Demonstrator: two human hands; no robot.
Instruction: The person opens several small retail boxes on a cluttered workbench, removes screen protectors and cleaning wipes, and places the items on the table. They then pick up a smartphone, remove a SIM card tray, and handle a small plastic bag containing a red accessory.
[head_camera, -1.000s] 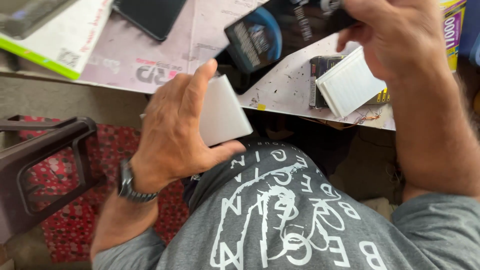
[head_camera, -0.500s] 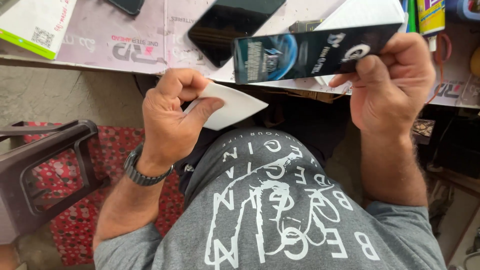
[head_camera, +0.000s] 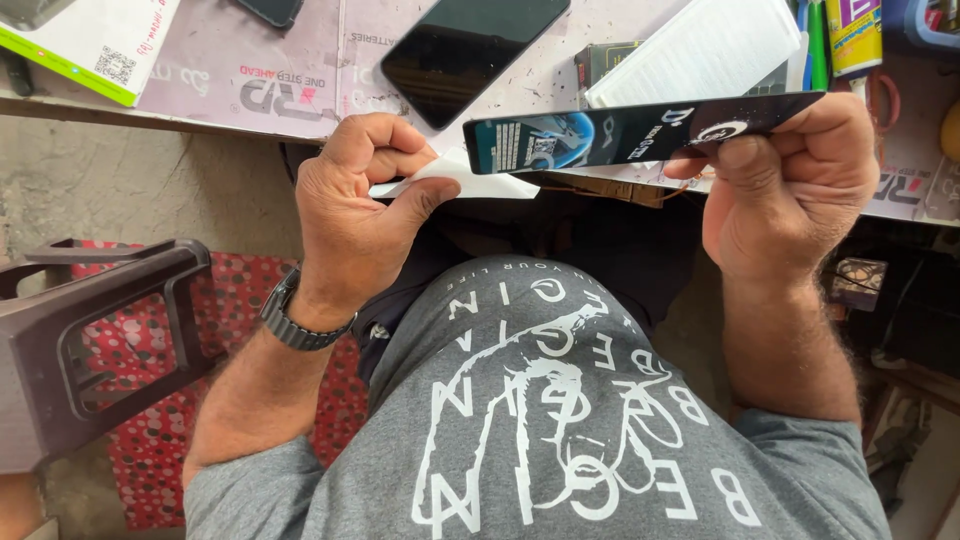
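My left hand grips a flat white card-like piece between thumb and fingers, held almost level just below the table edge. My right hand pinches the right end of a thin dark package with blue printing, held edge-on and nearly level. The white piece sits just under the package's left end. A wristwatch is on my left wrist. Both hands hover over my lap, in front of my grey printed shirt.
On the table lie a dark phone, a white ribbed box, a white and green box, another phone corner and bottles at the right. A dark plastic stool stands left on a red patterned mat.
The dark package has tilted from facing me to almost edge-on. My left hand rose and brought the white piece closer under the package, turned flatter. The view shifted down the table.
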